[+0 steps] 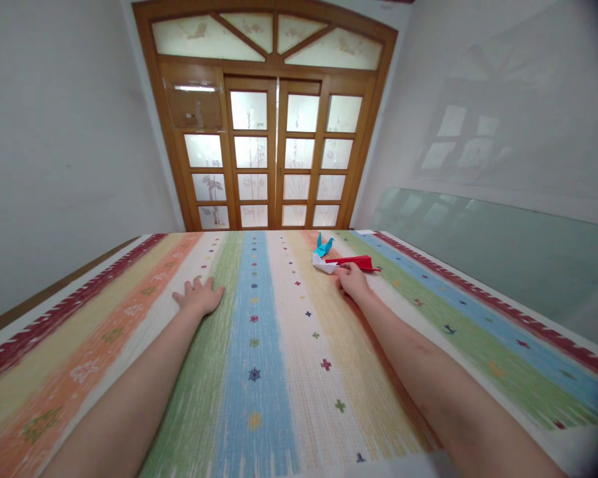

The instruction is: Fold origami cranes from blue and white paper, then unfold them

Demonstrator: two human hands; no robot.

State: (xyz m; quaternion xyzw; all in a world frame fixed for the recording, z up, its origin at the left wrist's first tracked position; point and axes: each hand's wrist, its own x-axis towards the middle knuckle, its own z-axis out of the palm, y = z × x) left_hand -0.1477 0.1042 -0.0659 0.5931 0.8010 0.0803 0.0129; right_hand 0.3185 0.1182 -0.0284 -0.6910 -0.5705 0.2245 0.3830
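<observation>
My left hand [198, 297] lies flat on the striped tablecloth [254, 325] with its fingers spread, holding nothing. Farther right, my right hand [353, 281] has its thumb and fingers closed at the near end of a white folded-paper figure [323, 263], which rests low over the cloth. Right behind that hand is a red folded-paper piece [361, 261], long and pointed, partly hidden by the fingers. A blue origami crane [323, 245] stands just beyond the white figure, its two points upward.
The table's far edge faces wooden doors [278, 146] with frosted panes. A pale green glass panel [488, 245] leans along the right wall. Plain walls rise on both sides. A small white sheet [365, 232] lies at the far right edge.
</observation>
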